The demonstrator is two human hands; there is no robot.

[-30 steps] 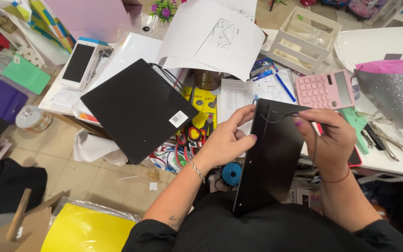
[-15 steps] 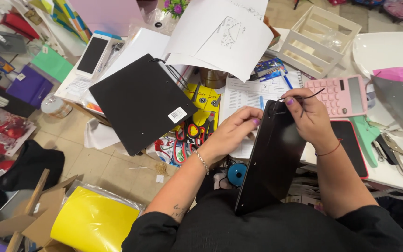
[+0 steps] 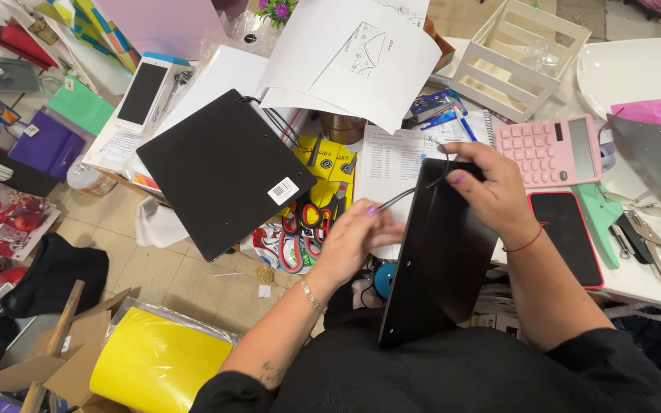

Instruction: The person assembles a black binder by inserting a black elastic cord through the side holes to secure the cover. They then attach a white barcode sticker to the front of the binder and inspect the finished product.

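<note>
A flat black bag stands tilted on my lap, its lower end against my dark clothes. My right hand grips its top edge and pinches a thin black cord handle there. My left hand is to the left of the bag, its fingertips holding the other end of the cord. A second flat black bag with a white barcode sticker lies on the clutter at the left.
On the desk are a pink calculator, a dark phone in a red case, pliers, white papers, a white wooden crate and red scissors. Yellow sheets lie on the floor.
The black bag has risen and turned more upright. My right hand moved up to its top edge, and my left hand has drawn the cord out to the left.
</note>
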